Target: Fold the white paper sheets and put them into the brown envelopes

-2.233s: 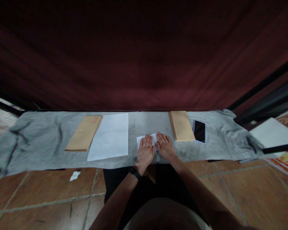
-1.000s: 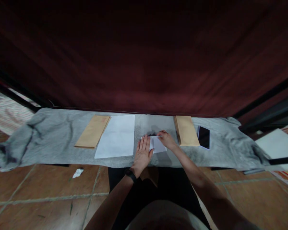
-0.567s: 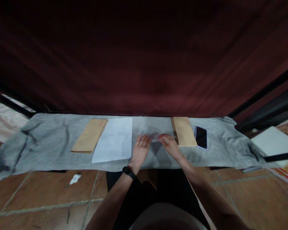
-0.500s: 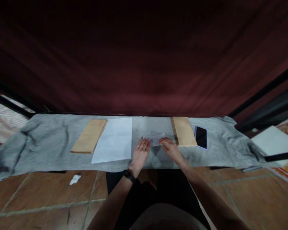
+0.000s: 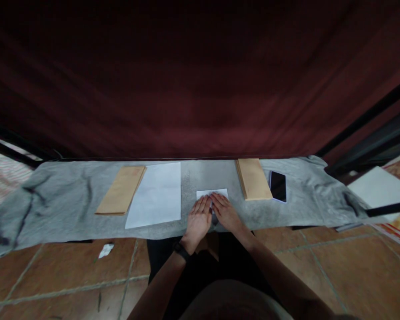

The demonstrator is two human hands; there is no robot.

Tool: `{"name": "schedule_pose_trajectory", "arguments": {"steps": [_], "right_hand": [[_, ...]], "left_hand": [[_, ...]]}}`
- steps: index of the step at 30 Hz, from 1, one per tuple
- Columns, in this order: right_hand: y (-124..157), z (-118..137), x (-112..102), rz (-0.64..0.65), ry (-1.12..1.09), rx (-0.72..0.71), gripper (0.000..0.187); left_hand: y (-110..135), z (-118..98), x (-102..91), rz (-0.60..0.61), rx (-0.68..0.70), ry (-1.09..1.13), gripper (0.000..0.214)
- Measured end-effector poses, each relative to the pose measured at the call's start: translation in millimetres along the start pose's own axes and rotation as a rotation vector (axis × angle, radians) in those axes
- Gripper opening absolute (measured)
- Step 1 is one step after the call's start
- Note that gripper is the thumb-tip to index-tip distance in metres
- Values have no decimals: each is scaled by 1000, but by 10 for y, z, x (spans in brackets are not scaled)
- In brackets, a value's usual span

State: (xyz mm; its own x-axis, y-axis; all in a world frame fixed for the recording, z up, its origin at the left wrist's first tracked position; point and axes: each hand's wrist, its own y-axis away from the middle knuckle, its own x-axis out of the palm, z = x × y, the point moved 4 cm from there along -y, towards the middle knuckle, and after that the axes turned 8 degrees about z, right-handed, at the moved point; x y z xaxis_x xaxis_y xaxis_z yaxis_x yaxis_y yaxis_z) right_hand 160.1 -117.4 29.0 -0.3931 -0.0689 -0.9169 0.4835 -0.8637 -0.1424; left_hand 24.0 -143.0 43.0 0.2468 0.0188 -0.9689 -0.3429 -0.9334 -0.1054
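A small folded piece of white paper [image 5: 222,192] lies on the grey cloth in front of me, partly covered by both hands. My left hand [image 5: 200,218] rests flat on its left part, fingers stretched out. From the right, my right hand [image 5: 225,212] presses on the same paper, fingers extended, its tips meeting those of the left hand. Left of the hands lies a stack of larger white sheets [image 5: 156,193]. Brown envelopes [image 5: 120,190] partly overlap those sheets at their left edge. A second pile of brown envelopes [image 5: 255,180] lies to the right of my hands.
A phone [image 5: 278,186] with a dark screen lies beside the right pile. The grey cloth [image 5: 66,191] covers the narrow bench, with a dark red curtain [image 5: 193,102] behind it. Black metal bars [image 5: 363,122] stand at both sides. A white scrap [image 5: 106,250] is on the tiled floor.
Both hands have moved together, from the paper's two ends onto its middle. The paper now lies flat under them, where before it was slightly blurred between the fingertips.
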Motion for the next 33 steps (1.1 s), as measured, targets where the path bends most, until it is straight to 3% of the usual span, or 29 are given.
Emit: {"name": "schedule_pose_trajectory", "arguments": {"steps": [8,19,33], "right_hand": [[-15,-50,170,3,224,102,52],[120,-298,103,-95,296,187,53],[281,-533,30,-94,262,245,51]], "left_hand": [[-258,17,226,41,-88,-5,63],[-133,166,298,-76,-167,-6,63],[46,192,215,-115,-240,-17,62]]}}
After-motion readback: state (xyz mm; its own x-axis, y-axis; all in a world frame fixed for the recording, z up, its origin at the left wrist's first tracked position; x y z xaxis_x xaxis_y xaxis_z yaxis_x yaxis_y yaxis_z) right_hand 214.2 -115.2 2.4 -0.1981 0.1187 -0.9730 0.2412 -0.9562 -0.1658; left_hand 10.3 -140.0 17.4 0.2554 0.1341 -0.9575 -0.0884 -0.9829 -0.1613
